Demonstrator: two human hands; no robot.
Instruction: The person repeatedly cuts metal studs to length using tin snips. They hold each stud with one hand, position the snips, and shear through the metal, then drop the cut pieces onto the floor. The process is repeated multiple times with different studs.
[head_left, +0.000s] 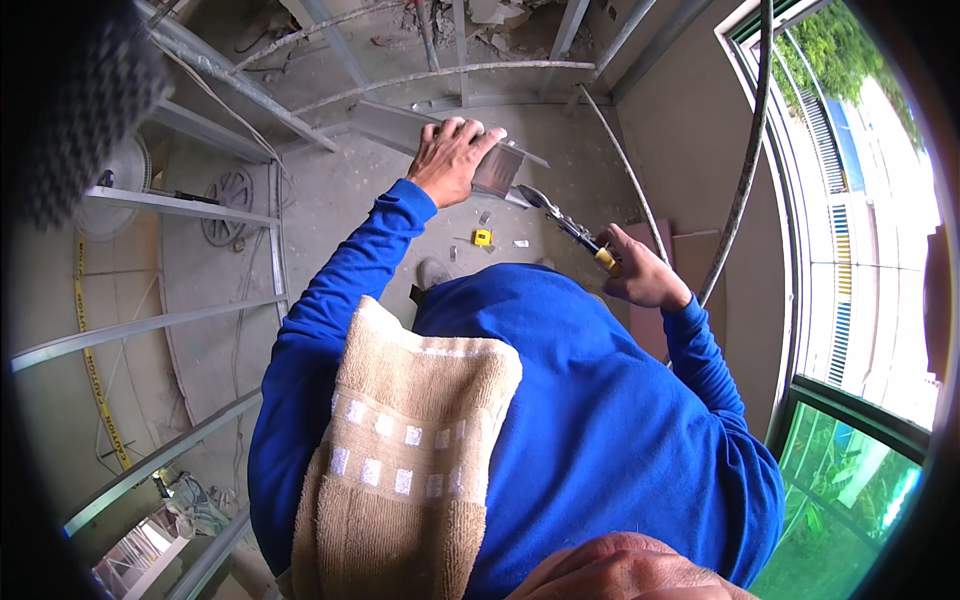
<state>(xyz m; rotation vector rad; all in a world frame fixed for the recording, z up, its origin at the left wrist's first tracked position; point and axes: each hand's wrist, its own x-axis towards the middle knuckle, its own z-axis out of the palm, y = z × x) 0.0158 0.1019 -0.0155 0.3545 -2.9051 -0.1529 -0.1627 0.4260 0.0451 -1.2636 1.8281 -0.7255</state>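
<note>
Running down the far left, a strip of yellow tape (pixel 95 360) shows behind pale metal rails (pixel 150 328) of an open frame. Just right of the rails' upper part lies a spoked grey disc (pixel 229 205). Next comes a beige towel (pixel 420 420) with two rows of white squares, draped over the person's blue-sleeved left shoulder. Beyond it, the left hand (pixel 452 160) is closed over a grey metal channel (pixel 497 172), fingers along its far edge; the channel is held in front of the body, above the grey floor (pixel 560 130). Nearer the body, a yellow tape measure (pixel 483 238) lies on the floor among small scraps. At the channel's right corner are the blades of the snips (pixel 570 226); whether they bite the metal, I cannot tell. The right hand (pixel 640 270) is wrapped around their yellow-and-dark handles. Farthest right stands a bright window (pixel 860 230).
</note>
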